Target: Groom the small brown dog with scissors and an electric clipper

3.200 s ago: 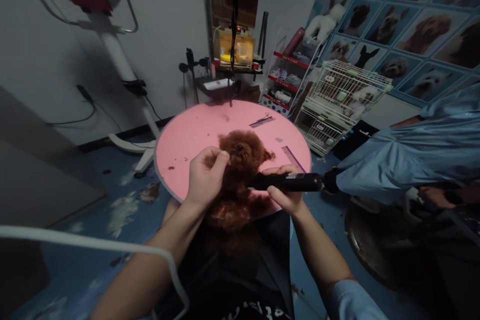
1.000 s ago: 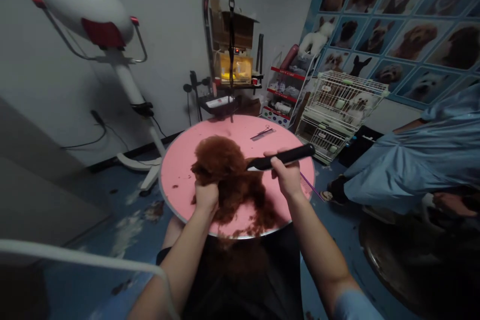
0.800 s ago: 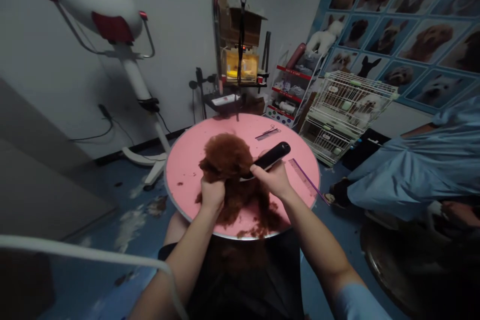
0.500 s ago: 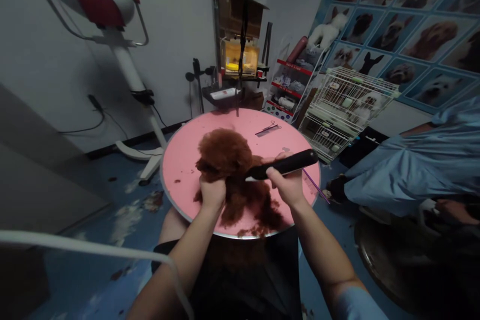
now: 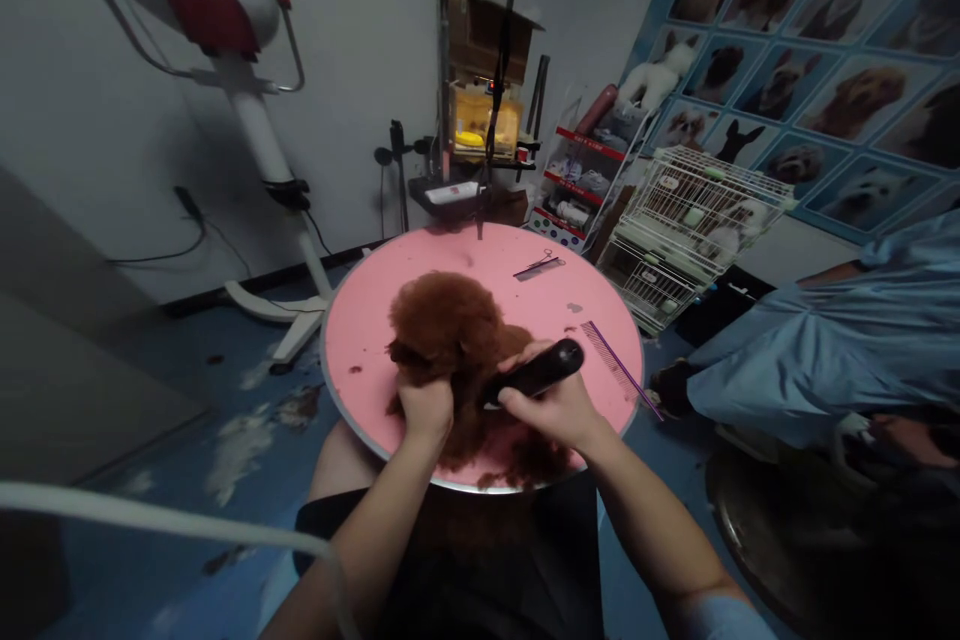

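A brown, curly-coated dog (image 5: 448, 315) is on a round pink grooming table (image 5: 360, 290), its head towards the left. My left hand (image 5: 426, 412) is closed on the dog just below its head; which part the fingers hold is hidden. In my right hand (image 5: 551, 407) is a black hair clipper (image 5: 544, 370), its front end against the fur of the dog's side. Clumps of cut brown fur (image 5: 531, 460) lie at the table's near edge. To the right of my right hand lies a purple-backed comb (image 5: 619, 365). Scissors and another comb (image 5: 538, 269) rest farther back.
A grooming arm (image 5: 448, 50) with a hanging black strap (image 5: 499, 70) rises behind the table. A white stand dryer (image 5: 247, 120) is at left, a wire cage (image 5: 697, 210) at right. A person in blue clothing (image 5: 810, 350) is on the right. A pale hose (image 5: 165, 525) crosses the lower left.
My right hand and the clipper have moved left and down, closer in against the dog's side. The purple comb is now more fully uncovered. My left hand keeps its hold.
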Demonstrator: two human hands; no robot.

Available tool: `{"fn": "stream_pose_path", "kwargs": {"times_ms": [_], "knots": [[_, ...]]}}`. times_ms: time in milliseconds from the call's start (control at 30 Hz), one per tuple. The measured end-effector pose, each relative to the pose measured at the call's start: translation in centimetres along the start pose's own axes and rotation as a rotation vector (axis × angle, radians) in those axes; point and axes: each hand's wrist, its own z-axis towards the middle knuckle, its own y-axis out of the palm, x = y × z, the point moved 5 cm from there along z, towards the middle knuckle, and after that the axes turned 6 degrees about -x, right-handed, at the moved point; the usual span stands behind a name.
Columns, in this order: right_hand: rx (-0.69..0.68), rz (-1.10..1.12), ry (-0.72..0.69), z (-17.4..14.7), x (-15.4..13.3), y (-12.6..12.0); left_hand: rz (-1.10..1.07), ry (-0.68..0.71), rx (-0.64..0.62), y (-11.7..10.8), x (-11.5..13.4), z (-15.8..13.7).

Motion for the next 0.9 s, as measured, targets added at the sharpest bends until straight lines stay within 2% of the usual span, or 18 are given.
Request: {"fn": "stream_pose_path", "kwargs": {"times_ms": [67, 133, 267, 467, 533, 633, 667, 800, 900], "knots": [[0.129, 0.042, -0.015, 0.6, -0.7, -0.9, 0.022, 0.029, 0.005, -0.2, -0.2, 0.0], [0.180, 0.044, -0.038, 1.5, -1.2, -1.1, 0.035, 0.041, 0.005, -0.2, -0.2, 0.0], [0.059, -0.056, -0.019, 1.7, -0.6, 0.4, 0.031, 0.017, -0.002, -0.2, 0.2, 0.0], [-0.072, -0.065, 0.054, -1.6, 1.4, 1.5, -0.008, 0.019, -0.025, -0.6, 0.3, 0.0], [-0.028, 0.023, 0.067, -1.6, 1.3, 0.6, 0.001, 0.016, -0.026, -0.8, -0.3, 0.0], [0.170, 0.145, 0.012, -0.2, 0.8, -1.5, 0.025, 0.026, -0.013, -1.0, -1.0, -0.1], [0.199, 0.161, -0.009, 0.4, 0.7, -1.9, 0.017, 0.036, -0.008, -1.0, -1.1, 0.0], [0.083, 0.119, -0.003, 1.9, 1.0, -0.9, -0.064, 0.024, 0.003, -0.7, -0.9, 0.0], [0.053, 0.066, 0.034, 0.7, 1.8, 0.3, -0.055, 0.016, 0.025, -0.7, -0.1, 0.0]]}}
